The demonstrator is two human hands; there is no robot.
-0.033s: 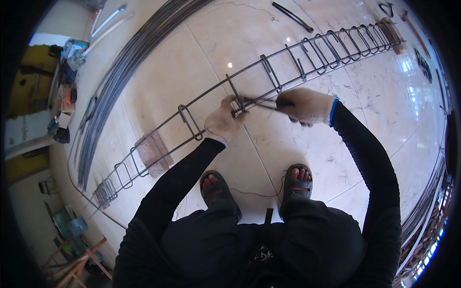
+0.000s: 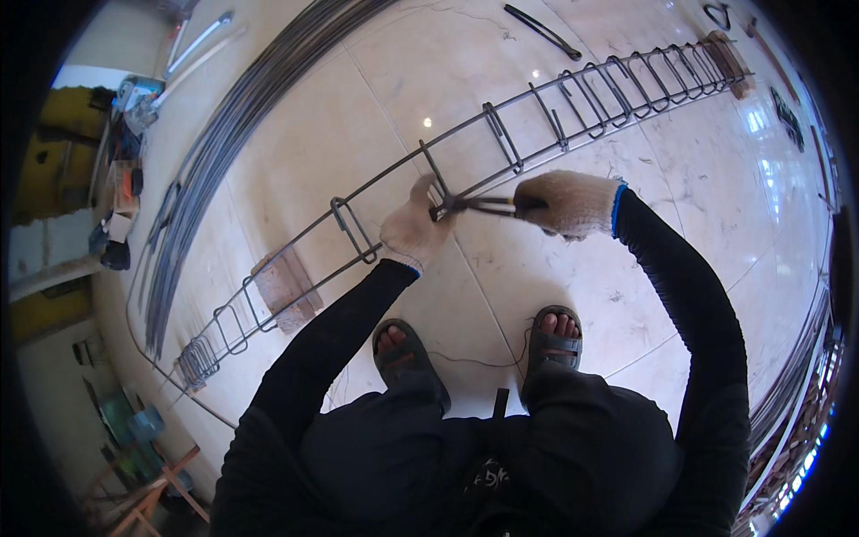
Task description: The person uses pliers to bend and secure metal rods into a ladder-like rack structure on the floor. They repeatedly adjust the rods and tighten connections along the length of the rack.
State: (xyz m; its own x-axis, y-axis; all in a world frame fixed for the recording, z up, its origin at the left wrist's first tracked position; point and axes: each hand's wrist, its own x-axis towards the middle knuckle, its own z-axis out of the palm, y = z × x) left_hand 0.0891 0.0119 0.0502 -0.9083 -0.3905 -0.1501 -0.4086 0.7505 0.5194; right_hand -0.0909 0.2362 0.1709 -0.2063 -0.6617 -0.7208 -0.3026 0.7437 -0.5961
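A long rebar cage [image 2: 386, 173] of two visible bars and bent stirrups runs slantwise across the tiled floor before me. My left hand [image 2: 416, 225], in a pale knit glove, is closed around a stirrup [image 2: 430, 161] where it meets the nearer bar. In my gloved right hand [image 2: 565, 205] are the dark handles of a pair of pincers [image 2: 488, 206]. The pincers' head is at that crossing, right beside my left fingers. Any tie wire there is too small to make out.
Wooden blocks [image 2: 284, 291] [image 2: 729, 64] lie under the cage. A bundle of long steel rods [image 2: 234, 116] curves along the left. Beyond the cage lies a bent dark rod [image 2: 542, 32]. My sandalled feet [image 2: 557, 338] are on the near side.
The pincers' head has dropped slightly toward me, onto the crossing, and the right hand has tilted with it. My left hand stays in place.
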